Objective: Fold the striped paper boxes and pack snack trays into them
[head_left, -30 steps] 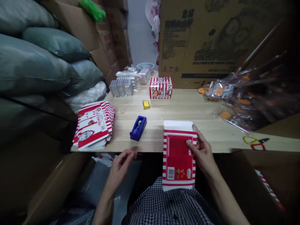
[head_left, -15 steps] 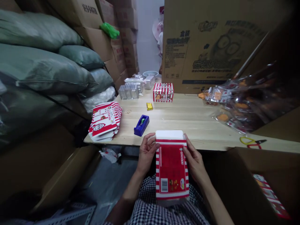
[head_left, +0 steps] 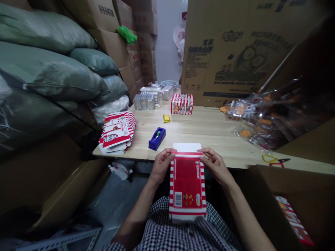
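Observation:
A red carton with red-and-white striped edges (head_left: 187, 184) is held between my hands in front of my lap, its white end flap sticking out toward the table. My left hand (head_left: 162, 164) is closed on the carton's upper left corner, thumb on the printed face. At the upper right corner my right hand (head_left: 214, 163) pinches the edge by the flap. Ahead of the carton, a blue tape dispenser (head_left: 157, 138) stands on the table. A gold packet (head_left: 166, 118) lies beyond it, and a striped box (head_left: 182, 104) stands farther back.
Flat printed cartons (head_left: 115, 134) are stacked at the table's left. Clear plastic boxes (head_left: 144, 101) stand behind. Bagged snacks (head_left: 251, 115) and yellow-handled scissors (head_left: 272, 159) lie right. A cardboard box (head_left: 261, 195) stands open below right; full sacks (head_left: 52, 73) are piled left.
The carton has shifted slightly left and up. My right hand has slid from its side to the upper right corner by the flap; my left hand still grips it.

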`<state>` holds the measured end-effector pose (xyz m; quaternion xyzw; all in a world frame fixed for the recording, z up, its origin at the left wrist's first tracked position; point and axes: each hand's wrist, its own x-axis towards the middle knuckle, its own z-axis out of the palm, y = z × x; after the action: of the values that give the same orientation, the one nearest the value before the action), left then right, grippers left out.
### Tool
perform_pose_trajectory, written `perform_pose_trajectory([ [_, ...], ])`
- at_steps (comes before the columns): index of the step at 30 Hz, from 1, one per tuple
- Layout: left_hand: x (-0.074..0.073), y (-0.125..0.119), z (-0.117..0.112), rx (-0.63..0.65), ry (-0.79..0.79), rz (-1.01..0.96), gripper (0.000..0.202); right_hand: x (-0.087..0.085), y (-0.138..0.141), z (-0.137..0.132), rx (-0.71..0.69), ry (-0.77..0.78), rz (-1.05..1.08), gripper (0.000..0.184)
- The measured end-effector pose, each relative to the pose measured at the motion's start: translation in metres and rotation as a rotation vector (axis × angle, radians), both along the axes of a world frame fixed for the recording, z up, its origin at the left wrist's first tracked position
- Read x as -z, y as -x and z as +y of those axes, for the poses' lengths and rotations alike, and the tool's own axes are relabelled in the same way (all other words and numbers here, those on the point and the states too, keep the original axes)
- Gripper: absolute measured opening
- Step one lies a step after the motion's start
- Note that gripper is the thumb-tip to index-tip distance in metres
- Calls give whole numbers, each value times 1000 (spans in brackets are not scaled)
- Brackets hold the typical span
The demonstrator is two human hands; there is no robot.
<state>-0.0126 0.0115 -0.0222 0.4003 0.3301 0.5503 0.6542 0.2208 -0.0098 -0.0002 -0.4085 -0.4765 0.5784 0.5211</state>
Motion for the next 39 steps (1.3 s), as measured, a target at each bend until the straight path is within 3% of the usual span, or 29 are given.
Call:
perform_pose_trajectory([
  [5,3,-3,29,5,30,25,40,8,3,22,70,-11,-36,31],
  [10,6,5,38,25,51,80,36,3,-3,35,-36,23,-72,31],
  [13,24,15,26,17,80,168,28,20,2,29,-101,80,-99,30],
  [16,42,20,15,18,109,274,25,45,9,20,-48,96,-141,27],
  [21,56,11,24,1,104,342,22,66,7,22,48,133,-195,25],
  [26,59,-1,45,-43,171,313,19,71,1,35,133,188,-76,25],
  [29,60,-4,51,-84,214,201,36,70,3,38,188,232,38,38],
  [33,59,-4,57,12,241,191,53,66,4,43,202,262,77,63],
  [39,45,-8,59,23,220,260,55,69,-5,49,216,276,-9,41],
])
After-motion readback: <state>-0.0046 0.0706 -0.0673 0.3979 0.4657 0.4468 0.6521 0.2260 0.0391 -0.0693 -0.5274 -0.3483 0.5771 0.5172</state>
